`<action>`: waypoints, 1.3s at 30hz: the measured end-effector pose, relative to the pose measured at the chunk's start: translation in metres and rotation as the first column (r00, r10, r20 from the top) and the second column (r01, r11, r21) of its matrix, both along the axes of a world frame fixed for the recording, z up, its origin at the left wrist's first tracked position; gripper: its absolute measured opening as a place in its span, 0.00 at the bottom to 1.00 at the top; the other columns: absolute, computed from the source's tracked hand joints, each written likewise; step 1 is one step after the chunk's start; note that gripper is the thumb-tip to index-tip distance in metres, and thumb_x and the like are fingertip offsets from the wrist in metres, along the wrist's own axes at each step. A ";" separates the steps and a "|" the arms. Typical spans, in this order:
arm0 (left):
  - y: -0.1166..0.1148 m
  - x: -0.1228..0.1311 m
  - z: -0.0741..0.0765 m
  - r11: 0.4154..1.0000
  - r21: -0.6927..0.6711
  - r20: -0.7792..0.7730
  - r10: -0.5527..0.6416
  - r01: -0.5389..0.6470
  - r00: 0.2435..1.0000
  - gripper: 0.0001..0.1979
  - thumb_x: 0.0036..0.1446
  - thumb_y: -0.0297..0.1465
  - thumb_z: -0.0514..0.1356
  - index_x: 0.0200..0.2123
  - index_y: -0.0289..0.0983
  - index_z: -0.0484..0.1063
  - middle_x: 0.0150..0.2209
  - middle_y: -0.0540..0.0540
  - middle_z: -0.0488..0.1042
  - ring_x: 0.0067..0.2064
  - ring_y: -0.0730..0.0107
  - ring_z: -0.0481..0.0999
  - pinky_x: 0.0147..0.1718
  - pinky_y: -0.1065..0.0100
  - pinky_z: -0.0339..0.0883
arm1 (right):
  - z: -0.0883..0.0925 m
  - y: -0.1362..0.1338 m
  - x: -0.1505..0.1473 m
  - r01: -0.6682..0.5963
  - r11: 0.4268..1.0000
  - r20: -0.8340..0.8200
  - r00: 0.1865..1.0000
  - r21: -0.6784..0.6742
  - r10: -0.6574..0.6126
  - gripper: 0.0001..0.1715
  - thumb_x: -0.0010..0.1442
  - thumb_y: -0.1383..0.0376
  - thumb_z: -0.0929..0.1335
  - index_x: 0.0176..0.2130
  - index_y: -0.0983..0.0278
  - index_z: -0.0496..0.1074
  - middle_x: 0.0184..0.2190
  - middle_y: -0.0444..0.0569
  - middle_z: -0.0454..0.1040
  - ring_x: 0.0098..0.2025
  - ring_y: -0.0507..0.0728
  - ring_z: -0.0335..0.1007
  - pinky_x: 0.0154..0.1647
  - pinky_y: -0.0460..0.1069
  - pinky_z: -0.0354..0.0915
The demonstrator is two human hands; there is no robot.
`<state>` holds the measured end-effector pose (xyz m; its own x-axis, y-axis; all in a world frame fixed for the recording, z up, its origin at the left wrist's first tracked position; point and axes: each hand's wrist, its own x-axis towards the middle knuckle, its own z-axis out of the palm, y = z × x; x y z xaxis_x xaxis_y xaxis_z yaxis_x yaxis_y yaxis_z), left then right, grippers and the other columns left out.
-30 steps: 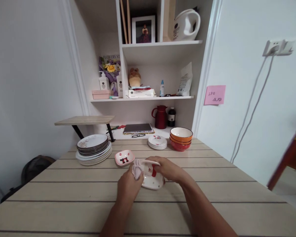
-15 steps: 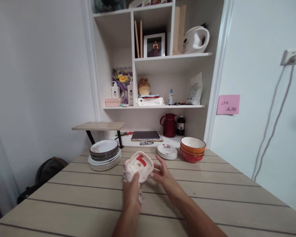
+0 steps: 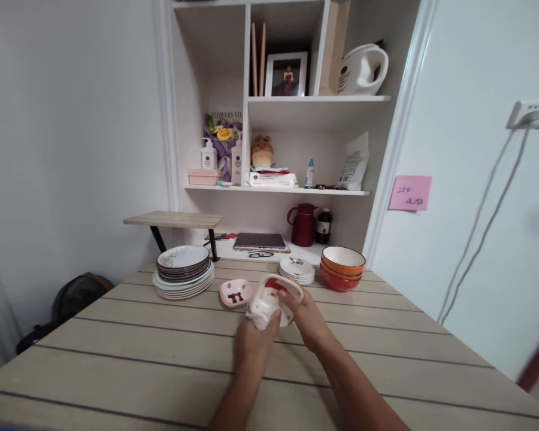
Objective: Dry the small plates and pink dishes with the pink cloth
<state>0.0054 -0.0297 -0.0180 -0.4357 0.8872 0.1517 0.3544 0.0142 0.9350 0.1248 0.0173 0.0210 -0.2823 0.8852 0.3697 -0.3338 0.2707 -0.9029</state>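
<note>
Over the middle of the table I hold a white-and-pink bowl point(image 3: 261, 304) with a red figure inside, tilted toward me. My left hand point(image 3: 255, 344) grips its near left side, thumb reaching to the inside. A pale pink, crumpled cloth-like edge point(image 3: 253, 316) shows by that hand; its lower part is hidden. My right hand point(image 3: 308, 317) is closed on the bowl's right side, fingers over the rim. Just left of the bowl, a small pink-rimmed dish point(image 3: 236, 285) with a dark and red picture rests upright on the table.
A stack of plates point(image 3: 183, 257) stands at left beside a small raised wooden stand point(image 3: 175, 219). Behind the bowl are small saucers point(image 3: 297, 268), with stacked orange and red bowls point(image 3: 342, 269) to their right. Glasses point(image 3: 261, 255), a laptop point(image 3: 260, 240) and a red jug point(image 3: 302, 225) lie farther back.
The bowl has moved right and tilted. My right hand, open beside it before, now grips its rim. The small dish now shows on the table to the left.
</note>
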 end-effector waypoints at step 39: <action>-0.016 -0.005 0.014 0.994 -0.112 -0.372 -0.026 -0.017 0.928 0.22 0.57 0.43 0.57 0.52 0.40 0.71 0.41 0.39 0.81 0.44 0.57 0.79 0.37 0.66 0.66 | 0.022 -0.002 0.036 -0.131 0.883 0.519 0.843 0.450 -0.140 0.15 0.62 0.62 0.63 0.42 0.61 0.78 0.40 0.49 0.77 0.41 0.58 0.70 0.45 0.52 0.64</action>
